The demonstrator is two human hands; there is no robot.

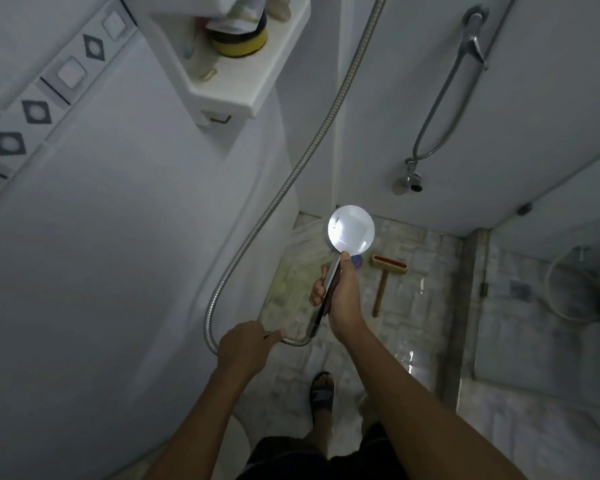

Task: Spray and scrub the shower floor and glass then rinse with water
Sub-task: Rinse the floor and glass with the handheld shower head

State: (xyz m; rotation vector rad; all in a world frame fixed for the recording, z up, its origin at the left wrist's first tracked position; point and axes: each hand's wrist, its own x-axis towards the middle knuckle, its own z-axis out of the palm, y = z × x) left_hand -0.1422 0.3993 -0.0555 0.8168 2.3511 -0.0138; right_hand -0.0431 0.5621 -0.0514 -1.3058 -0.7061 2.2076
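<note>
Right hand (342, 294) grips shower head (351, 230) handle; left hand (244, 351) apparently pinches hose (257, 233) behind.

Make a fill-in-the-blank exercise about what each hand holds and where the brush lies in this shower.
1. The right hand grips the shower head by its ____.
2. The left hand holds the metal ____.
3. The brush lies on the tiled ____, and no hand touches it.
Missing words: handle; hose; floor.

Single head view, wide-angle, facing steeply down over shower floor (425, 308).
</note>
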